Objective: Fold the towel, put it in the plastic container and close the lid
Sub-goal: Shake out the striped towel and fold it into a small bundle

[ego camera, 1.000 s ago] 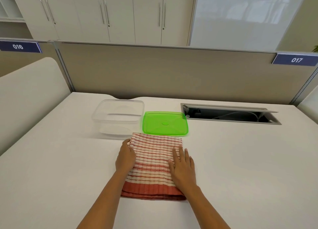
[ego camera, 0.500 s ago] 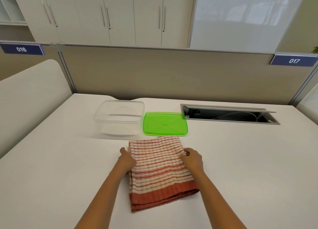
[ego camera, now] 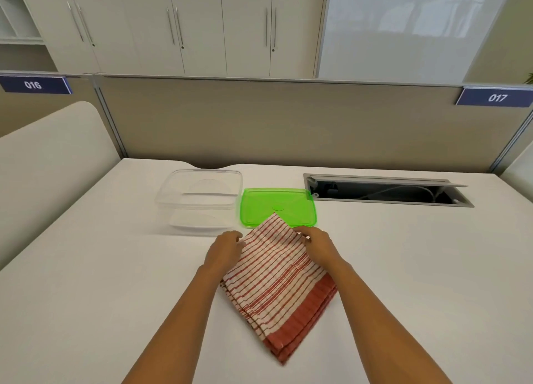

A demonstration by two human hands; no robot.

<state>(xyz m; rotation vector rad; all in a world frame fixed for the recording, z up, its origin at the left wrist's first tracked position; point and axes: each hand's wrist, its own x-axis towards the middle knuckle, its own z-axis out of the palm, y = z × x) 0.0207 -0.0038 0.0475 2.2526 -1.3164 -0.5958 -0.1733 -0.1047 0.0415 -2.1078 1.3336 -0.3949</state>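
A folded red-and-white striped towel (ego camera: pixel 277 280) lies on the white desk, turned at an angle so one corner points toward the green lid (ego camera: pixel 278 205). My left hand (ego camera: pixel 225 251) grips the towel's left edge. My right hand (ego camera: pixel 317 246) pinches its far right edge. The towel's far corner overlaps the lid's near edge in the view. A clear plastic container (ego camera: pixel 199 199) stands open and empty just left of the lid, beyond my left hand.
An open cable slot (ego camera: pixel 386 192) is set into the desk at the back right. A beige partition (ego camera: pixel 288 118) closes the far edge, and a padded divider (ego camera: pixel 52 153) runs along the left side.
The towel has been turned anticlockwise from lying square to lying diagonally. Both hands went from pressing flat on it to gripping its far edges, and they moved toward the lid.
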